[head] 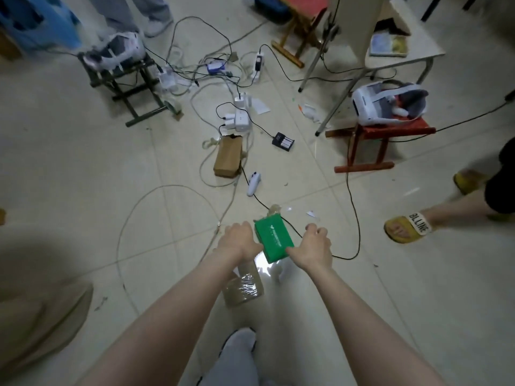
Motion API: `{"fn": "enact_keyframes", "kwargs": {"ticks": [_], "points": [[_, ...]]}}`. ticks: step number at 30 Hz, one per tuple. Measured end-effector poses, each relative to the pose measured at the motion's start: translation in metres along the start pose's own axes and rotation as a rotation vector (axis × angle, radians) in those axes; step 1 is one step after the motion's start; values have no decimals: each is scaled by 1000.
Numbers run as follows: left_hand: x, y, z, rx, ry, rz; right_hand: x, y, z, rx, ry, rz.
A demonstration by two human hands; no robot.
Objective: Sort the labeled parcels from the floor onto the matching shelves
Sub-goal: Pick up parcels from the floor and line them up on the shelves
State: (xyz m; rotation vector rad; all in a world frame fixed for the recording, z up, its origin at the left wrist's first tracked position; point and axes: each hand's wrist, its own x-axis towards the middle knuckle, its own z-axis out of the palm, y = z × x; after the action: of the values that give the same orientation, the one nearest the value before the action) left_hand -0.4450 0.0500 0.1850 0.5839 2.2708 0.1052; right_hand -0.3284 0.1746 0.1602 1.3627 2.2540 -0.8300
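A green parcel [274,237] with white print lies on the tiled floor in front of me. My left hand [238,240] grips its left edge with curled fingers. My right hand [313,245] grips its right side, thumb on the near corner. A tape-wrapped brown parcel [245,288] lies just below my left wrist, partly hidden by it. Farther ahead a brown cardboard parcel [228,156] with a torn-open top lies among the cables.
Black and white cables, power strips [240,118] and a battery charger [283,140] litter the floor ahead. A white controller [253,183] lies near the brown parcel. A red stool [373,140] holds a headset; a dark stool [125,79] stands left. Someone's sandalled foot [407,228] is at right.
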Motion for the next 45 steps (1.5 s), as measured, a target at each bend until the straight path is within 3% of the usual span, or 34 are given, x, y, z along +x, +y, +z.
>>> {"fn": "enact_keyframes", "kwargs": {"ticks": [11, 17, 20, 23, 27, 30, 35, 39, 45], "points": [[158, -76, 150, -302, 108, -22, 167, 50, 236, -183, -105, 84], [214, -99, 184, -330, 135, 7, 228, 70, 288, -251, -28, 52], [221, -98, 186, -337, 140, -5, 232, 79, 287, -167, 27, 24], [202, -81, 178, -374, 129, -39, 210, 91, 265, 73, 37, 128], [144, -32, 142, -411, 51, -24, 156, 108, 197, 674, 19, 297], [85, 20, 100, -469, 7, 19, 97, 110, 121, 1082, 31, 311], [-27, 112, 22, -619, -92, 120, -26, 104, -16, 1582, -8, 282], [-117, 173, -27, -788, -150, 139, -138, 103, -108, 1933, 71, 331], [-244, 239, -56, -801, -460, 252, -287, 119, -182, 2388, 218, 317]]}}
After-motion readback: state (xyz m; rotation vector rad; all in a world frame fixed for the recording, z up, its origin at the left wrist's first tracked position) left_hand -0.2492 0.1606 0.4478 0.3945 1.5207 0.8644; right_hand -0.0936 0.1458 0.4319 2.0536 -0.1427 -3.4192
